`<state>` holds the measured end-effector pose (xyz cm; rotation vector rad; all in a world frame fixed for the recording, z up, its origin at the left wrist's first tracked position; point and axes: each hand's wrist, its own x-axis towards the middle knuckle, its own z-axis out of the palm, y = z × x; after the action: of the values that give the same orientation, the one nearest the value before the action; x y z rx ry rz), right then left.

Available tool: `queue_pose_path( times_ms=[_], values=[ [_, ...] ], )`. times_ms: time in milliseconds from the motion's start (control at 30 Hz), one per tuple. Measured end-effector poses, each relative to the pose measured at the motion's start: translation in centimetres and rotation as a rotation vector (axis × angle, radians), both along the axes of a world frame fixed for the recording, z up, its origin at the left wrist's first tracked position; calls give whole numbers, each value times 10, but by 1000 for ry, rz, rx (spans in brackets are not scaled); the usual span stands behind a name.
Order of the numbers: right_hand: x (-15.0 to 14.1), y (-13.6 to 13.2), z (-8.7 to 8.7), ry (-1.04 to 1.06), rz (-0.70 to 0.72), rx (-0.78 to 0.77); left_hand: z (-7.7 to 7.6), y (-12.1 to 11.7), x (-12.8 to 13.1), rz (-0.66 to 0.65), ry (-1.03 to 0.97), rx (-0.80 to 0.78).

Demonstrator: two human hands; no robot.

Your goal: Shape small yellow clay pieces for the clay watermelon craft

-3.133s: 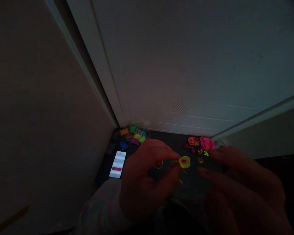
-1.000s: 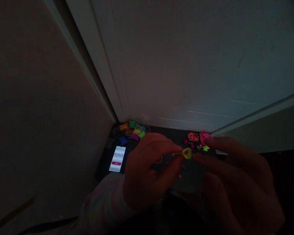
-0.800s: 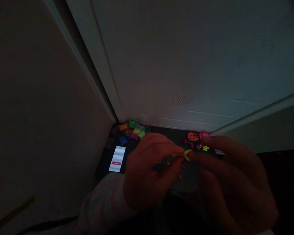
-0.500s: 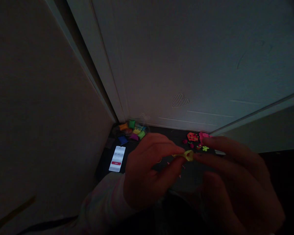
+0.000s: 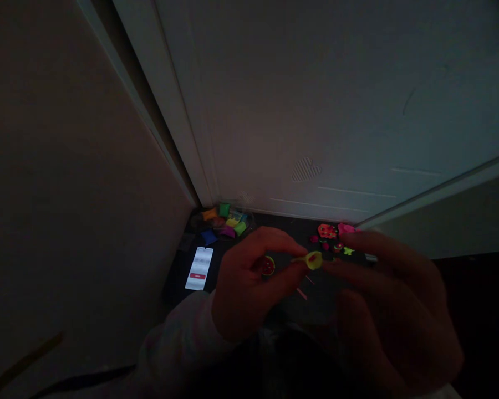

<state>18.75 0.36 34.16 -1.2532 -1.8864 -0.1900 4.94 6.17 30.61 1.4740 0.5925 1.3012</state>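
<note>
My left hand (image 5: pixel 251 285) pinches the narrow end of a small yellow cup-shaped piece, apparently modelling clay (image 5: pixel 315 261), between thumb and forefinger. The piece flares toward the right and shows a reddish spot inside. Close to its rim is a fingertip of my right hand (image 5: pixel 395 305); whether it touches is too dark to tell. The right thumb and fingers are apart and hold nothing. Below the left hand's fingers lies a round red piece with a yellow-green rim (image 5: pixel 268 266). Thin pink strips (image 5: pixel 301 293) rest on the dark tabletop (image 5: pixel 249 252) underneath.
A phone with a lit screen (image 5: pixel 198 269) lies at the left. Behind it are several coloured packets (image 5: pixel 228 230). Small pink, red and green shaped pieces (image 5: pixel 327 231) sit at the back right. A pale panel with a heart relief (image 5: pixel 305 170) rises behind the table.
The yellow piece has turned so that its opening and reddish inside show more. Both hands shifted slightly, and the right moved a little left. The round red piece is now more visible.
</note>
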Motion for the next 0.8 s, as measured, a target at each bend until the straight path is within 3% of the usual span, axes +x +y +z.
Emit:
queue_pose_path(
  times_ms=[233,333,433,533,800],
  values=[
    [-3,1,0,-9,-11,-1,1,-2,2,26,-44,14],
    [-3,1,-3,135,-22,-7,0,0,3,-40,-76,-88],
    [-3,1,-11,413,-17,-170,-4,2,6,-111,-124,-256],
    [-4,5,-21,556,21,-400,-12,3,8,-125,-116,-340],
    [-5,12,-41,647,7,-503,-29,-1,9,-20,98,-199]
  ],
)
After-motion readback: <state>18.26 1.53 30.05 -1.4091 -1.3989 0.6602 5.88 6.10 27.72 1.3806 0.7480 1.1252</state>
